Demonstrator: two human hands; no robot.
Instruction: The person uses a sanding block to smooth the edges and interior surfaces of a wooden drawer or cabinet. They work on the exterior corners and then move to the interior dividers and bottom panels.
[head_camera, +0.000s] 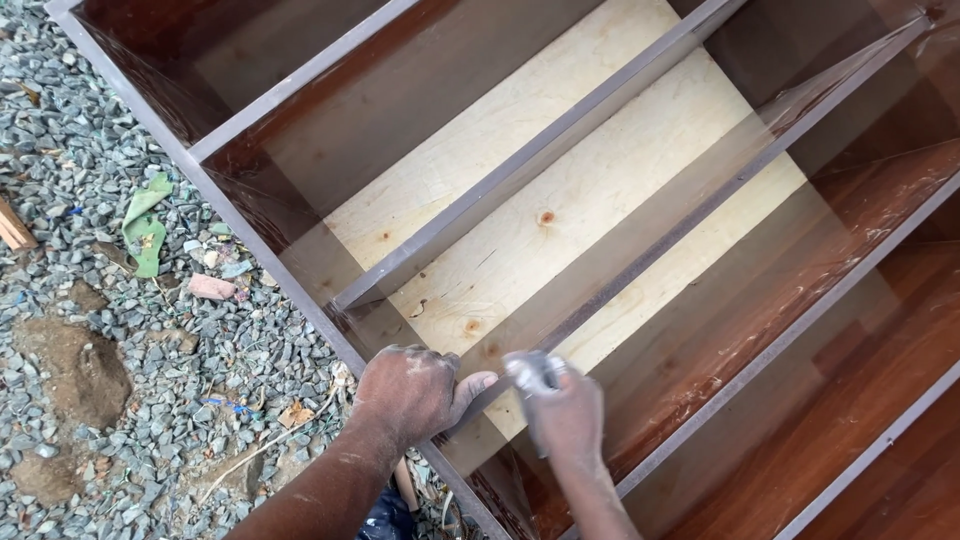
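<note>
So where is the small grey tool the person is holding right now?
In the head view, the small grey tool sits low and centre, gripped in the right hand, against a brown wooden shelf divider, beside the left hand.
</note>
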